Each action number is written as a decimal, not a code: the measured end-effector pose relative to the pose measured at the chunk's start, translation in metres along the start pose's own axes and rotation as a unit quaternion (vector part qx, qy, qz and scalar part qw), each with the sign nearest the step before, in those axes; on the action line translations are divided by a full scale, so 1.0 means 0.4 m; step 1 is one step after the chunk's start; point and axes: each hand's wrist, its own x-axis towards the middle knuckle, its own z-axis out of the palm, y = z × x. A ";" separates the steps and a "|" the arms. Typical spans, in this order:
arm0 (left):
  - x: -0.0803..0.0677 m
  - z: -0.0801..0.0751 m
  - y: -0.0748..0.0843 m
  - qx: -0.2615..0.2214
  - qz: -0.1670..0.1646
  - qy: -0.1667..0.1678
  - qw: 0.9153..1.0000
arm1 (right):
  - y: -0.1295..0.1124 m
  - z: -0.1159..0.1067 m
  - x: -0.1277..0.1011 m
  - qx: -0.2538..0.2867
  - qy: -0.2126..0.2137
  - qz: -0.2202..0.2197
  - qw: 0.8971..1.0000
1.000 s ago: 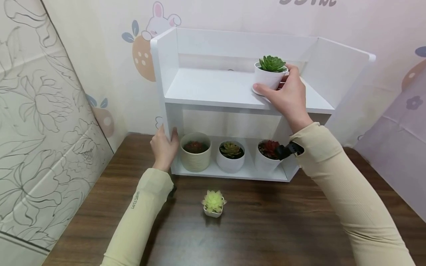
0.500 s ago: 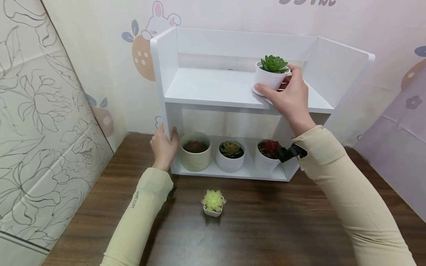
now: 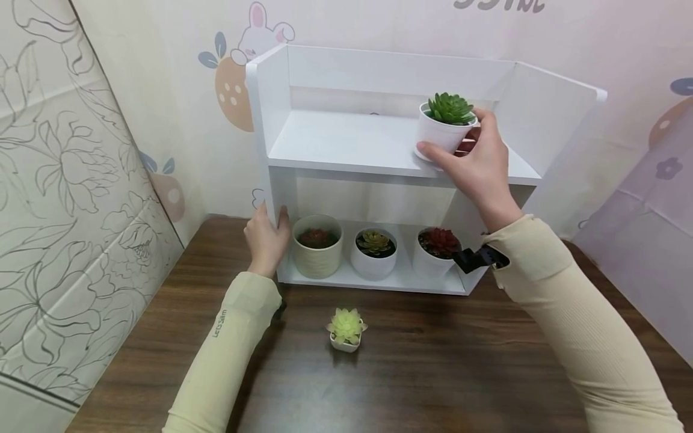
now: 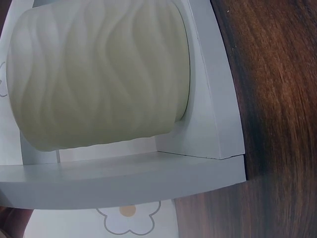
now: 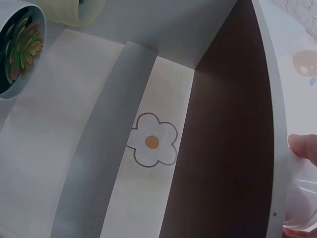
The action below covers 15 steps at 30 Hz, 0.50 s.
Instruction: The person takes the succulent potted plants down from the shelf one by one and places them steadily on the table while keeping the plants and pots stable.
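My right hand (image 3: 482, 162) grips a small white pot (image 3: 441, 135) with a green succulent (image 3: 450, 109), thumb on its front and fingers round its right side. The pot is upright at the front of the upper board of a white two-tier shelf (image 3: 341, 141). In the right wrist view, the thumb (image 5: 303, 147) and part of the pot show at the right edge. My left hand (image 3: 266, 240) holds the shelf's left side panel, thumb on the inner face and fingers on the outer. Close beside it stands a cream wavy pot (image 4: 99, 74) on the lower board.
Also on the lower board are a white pot with a greenish succulent (image 3: 375, 243) and one with a red succulent (image 3: 440, 242). A pale yellow-green succulent (image 3: 346, 326) in a small white pot stands on the brown wooden table (image 3: 411, 373) in front. A patterned wall is behind.
My right hand and the potted green succulent have shifted slightly right and toward the front edge of the upper board. The left hand stays on the side panel.
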 end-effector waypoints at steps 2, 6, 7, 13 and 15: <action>0.001 0.001 0.000 -0.001 0.001 0.000 1.000 | 0.001 -0.003 -0.006 0.003 0.000 -0.001 1.000; 0.002 0.003 -0.001 -0.001 0.003 0.001 1.000 | 0.006 -0.008 -0.016 0.009 -0.001 -0.009 1.000; 0.002 0.004 -0.002 0.000 0.002 0.001 1.000 | 0.007 -0.010 -0.018 0.011 -0.001 -0.012 1.000; 0.002 0.004 -0.002 0.003 -0.005 0.000 1.000 | 0.007 -0.020 -0.038 0.025 -0.005 -0.023 0.999; 0.002 0.003 -0.001 0.002 -0.006 -0.001 1.000 | 0.006 -0.023 -0.045 0.034 -0.007 -0.027 0.999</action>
